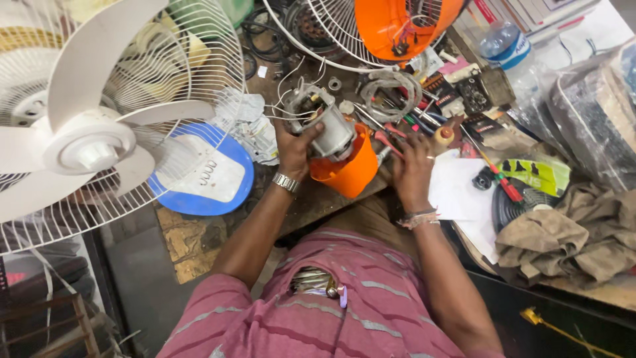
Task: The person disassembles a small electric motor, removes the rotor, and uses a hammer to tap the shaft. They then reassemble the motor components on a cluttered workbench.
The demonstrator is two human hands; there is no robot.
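Little free room is left: white plastic fan [93, 142] w/ wire guard crowds the left hand [293, 149], which is clamped on grey metal fan motor [328, 129] seated in orange plastic housing [348, 174]; right hand [412, 174] is pressed down, fingers spread, beside it amid red-handled tools [397, 132], gripping nothing.

A person in a short-sleeved shirt [371, 311] of dusky pink with thin grey-white stripes, its chest pocket [318, 282] stuffed with small items. The left hand [295, 142] has a silver metal-link watch [285, 182] at the wrist; the right hand [412, 174] has a frayed thread band [417, 217] and a finger ring [429, 158]
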